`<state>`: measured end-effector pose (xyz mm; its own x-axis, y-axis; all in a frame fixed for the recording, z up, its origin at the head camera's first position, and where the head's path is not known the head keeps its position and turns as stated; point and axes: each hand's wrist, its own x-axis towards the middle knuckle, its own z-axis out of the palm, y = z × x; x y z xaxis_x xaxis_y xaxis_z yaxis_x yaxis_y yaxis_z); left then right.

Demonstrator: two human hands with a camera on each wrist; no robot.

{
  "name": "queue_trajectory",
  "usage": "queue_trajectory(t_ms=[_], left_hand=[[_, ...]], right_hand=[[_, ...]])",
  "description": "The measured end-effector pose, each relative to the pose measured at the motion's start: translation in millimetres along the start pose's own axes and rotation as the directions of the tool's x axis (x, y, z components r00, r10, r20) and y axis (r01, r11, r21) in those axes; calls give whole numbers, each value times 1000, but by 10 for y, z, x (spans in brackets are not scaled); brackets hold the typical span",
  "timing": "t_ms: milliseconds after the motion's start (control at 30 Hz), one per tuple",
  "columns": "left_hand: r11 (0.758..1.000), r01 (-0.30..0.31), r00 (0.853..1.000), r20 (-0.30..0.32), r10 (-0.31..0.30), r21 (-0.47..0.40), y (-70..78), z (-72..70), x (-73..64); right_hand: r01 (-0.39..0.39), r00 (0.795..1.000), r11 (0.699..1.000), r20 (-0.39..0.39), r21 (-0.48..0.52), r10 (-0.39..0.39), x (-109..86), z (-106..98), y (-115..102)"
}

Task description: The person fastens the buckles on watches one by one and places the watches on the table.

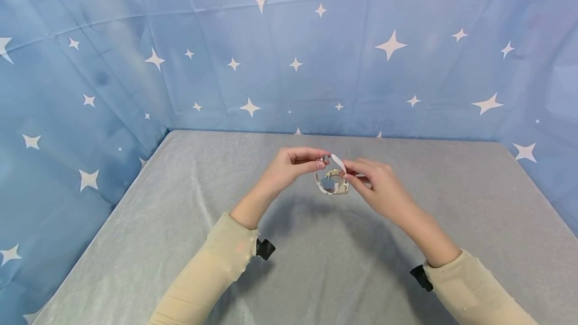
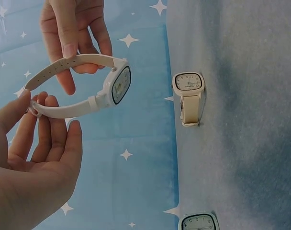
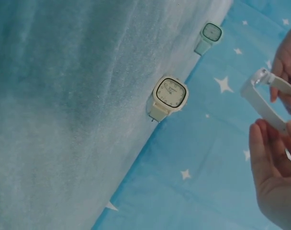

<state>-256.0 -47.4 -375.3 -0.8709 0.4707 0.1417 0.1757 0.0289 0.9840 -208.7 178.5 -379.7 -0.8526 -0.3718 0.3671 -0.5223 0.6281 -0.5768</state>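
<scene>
A white wristwatch (image 2: 117,87) with a rounded square dial is held up above the table, its strap bent into a loop. My left hand (image 1: 285,170) pinches one end of the strap, at the buckle, between thumb and fingers. From the other side, my right hand (image 1: 381,184) grips the other strap half between thumb and fingers. Beyond the held watch, a beige watch (image 3: 171,93) rests on the table, its dial showing in both wrist views. A pale green watch (image 3: 212,32) lies farther along; the left wrist view cuts it off at the bottom.
A grey cloth covers the table (image 1: 149,245). Blue curtains (image 1: 316,89) with white stars hang behind the table and at both sides. Black straps (image 1: 265,249) sit at the cuffs of the beige sleeves (image 1: 212,265).
</scene>
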Motion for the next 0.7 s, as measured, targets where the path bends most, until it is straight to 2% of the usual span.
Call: queue_trajectory(t_ms=[500,700], left_hand=[[999,6,999,32,-7,35,-1,28,-8],[1000,-6,1000,14,6,20,-7,15,-13]], right_hand=[[49,999,997,19,-56,-48,-11,13,-17],[53,998,997,19,-58,-52,-20,16,-8]])
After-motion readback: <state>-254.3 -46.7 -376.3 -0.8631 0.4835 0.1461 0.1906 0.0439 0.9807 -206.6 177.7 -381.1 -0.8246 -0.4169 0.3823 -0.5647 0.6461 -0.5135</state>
